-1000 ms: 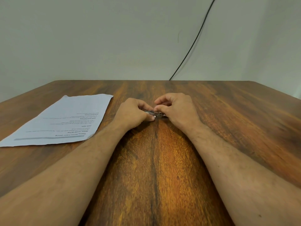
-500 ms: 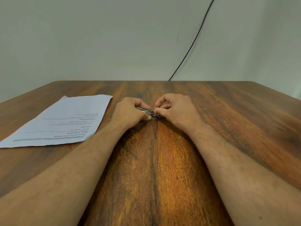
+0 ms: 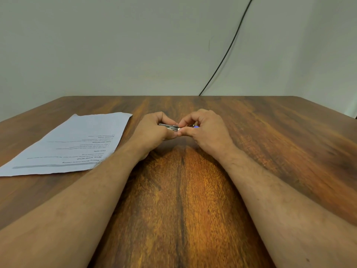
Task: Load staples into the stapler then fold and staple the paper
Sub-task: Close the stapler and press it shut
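Plain pale wall (image 3: 135, 45) behind, black cable (image 3: 228, 51) slanting down it to the far edge of a brown wooden counter (image 3: 181, 200). On the counter's left side, a printed sheet of paper (image 3: 77, 144), flat, unfolded, text upside down from this view, near corner tucked under the left forearm. Near the middle of the counter, both hands close together, thumbs nearly touching. Left hand (image 3: 152, 130): grip narrow, fingers curled over and thumb below a small metal stapler (image 3: 170, 126), holding its left end. Right hand (image 3: 204, 128): grip narrow too, thumb and forefinger pinching the stapler's right end. Stapler lying roughly level between the two hands, mostly hidden by fingers; a thin silver part visible in the gap, and a small blue spot showing between the right fingers. Cannot tell whether it rests on the counter or sits just above it, nor whether it holds staples. Well apart from the paper. Both forearms stretched forward over the counter.
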